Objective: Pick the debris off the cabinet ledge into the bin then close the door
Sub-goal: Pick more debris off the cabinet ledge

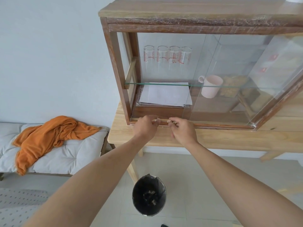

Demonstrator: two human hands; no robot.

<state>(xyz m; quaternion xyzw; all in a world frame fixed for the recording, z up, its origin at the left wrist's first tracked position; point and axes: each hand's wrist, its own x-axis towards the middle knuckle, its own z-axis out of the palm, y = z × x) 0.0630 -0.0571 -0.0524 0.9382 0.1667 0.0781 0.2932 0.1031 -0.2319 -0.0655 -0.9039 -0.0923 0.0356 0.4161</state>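
A wooden cabinet point(113, 51) with glass walls stands on a pale wooden table. Its sliding glass door point(229, 79) is pushed to the right, leaving the left half open. Both my hands rest at the bottom ledge point(213, 126). My left hand point(145, 126) pinches a small pale scrap of debris point(155, 119). Just to its right, my right hand point(183, 130) pinches more pale debris point(171, 121). Below on the floor stands a black-lined bin point(149, 195) with a few scraps inside.
Inside the cabinet are several printed glasses point(167, 54) at the back, white papers point(165, 94) under the glass shelf point(157, 83) and a pink mug point(211, 86). An orange cloth point(47, 136) lies on a white cushioned bench at the left.
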